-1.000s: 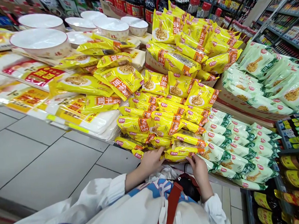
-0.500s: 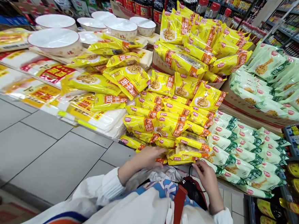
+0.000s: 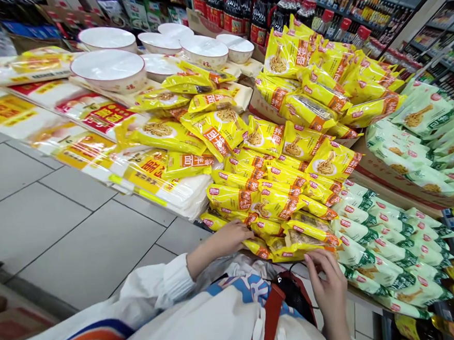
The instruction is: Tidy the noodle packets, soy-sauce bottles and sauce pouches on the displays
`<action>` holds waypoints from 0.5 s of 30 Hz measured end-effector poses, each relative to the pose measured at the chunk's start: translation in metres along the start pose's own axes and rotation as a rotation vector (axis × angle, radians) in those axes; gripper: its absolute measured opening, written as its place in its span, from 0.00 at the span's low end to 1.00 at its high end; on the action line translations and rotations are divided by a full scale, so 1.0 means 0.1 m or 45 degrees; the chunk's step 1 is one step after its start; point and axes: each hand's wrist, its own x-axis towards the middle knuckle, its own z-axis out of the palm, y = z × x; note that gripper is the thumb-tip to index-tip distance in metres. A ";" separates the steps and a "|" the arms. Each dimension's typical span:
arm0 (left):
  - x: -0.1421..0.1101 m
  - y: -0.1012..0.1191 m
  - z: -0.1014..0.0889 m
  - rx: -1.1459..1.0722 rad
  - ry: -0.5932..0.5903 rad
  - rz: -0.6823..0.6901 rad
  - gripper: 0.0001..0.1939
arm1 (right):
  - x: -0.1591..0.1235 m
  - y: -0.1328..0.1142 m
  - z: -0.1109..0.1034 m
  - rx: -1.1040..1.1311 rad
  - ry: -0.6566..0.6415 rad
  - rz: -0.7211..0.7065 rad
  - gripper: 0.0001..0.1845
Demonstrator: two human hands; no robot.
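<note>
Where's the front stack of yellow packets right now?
In the head view, the stack is just right of centre, by the left hand, bordering green packets on its right.

A grocery shop is being indicated: identical yellow noodle packets (image 3: pixel 274 202) and pale green packets (image 3: pixel 389 231) are being displayed in bulk rows, red-labelled dark bottles (image 3: pixel 233 8) are being held in ranks behind, and the background is being lined by filled shelves (image 3: pixel 435 57).

Head-worn view, facing forward and down
</note>
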 end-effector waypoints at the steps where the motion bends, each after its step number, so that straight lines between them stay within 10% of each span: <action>1: 0.00 0.00 0.00 0.006 -0.042 0.023 0.10 | 0.03 -0.06 0.05 -0.011 0.005 -0.016 0.04; 10: -0.17 -0.21 -0.16 -0.087 -0.114 0.374 0.21 | 0.14 -0.18 0.16 -0.338 -0.012 -0.152 0.15; 15: -0.53 -0.46 -0.36 -0.040 0.131 0.153 0.17 | -0.14 -0.17 0.14 -0.434 0.119 -0.074 0.17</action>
